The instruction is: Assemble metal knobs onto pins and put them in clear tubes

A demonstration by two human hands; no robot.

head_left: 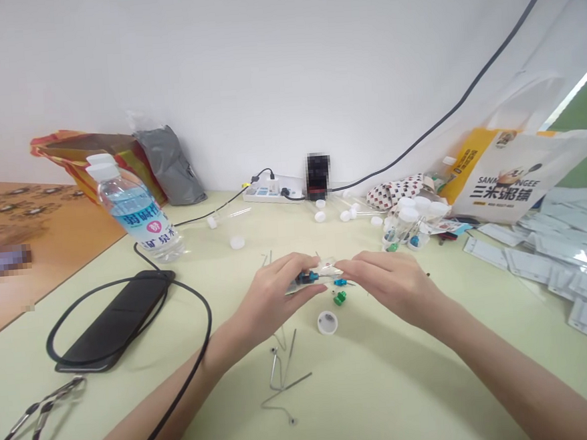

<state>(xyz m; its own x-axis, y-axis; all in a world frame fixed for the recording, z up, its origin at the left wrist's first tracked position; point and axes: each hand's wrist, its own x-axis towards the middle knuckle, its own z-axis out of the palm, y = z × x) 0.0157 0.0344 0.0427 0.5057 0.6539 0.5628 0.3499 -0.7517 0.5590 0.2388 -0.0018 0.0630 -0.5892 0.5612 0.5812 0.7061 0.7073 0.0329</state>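
Nearest: my bare forearms reach in from the bottom of the frame, with a black cable lying across the left one.
Left hand: at centre, holding one end of a clear sleeve with a teal fitting inside or against it.
Right hand: just right of centre, pinching the sleeve's other end.
Fingers: both sets are closed on the sleeve, with my fingertips nearly meeting across it.
Below hands: a small teal piece, a green fitting, a white cap and bent wires lie on the pale green table.
Left side: a black pad sits beneath the cable's loop, and a water bottle lies tilted beyond it.
Upper right: small vials stand clustered near scattered white caps.
Far right: white cards lie heaped beneath a tote bag.
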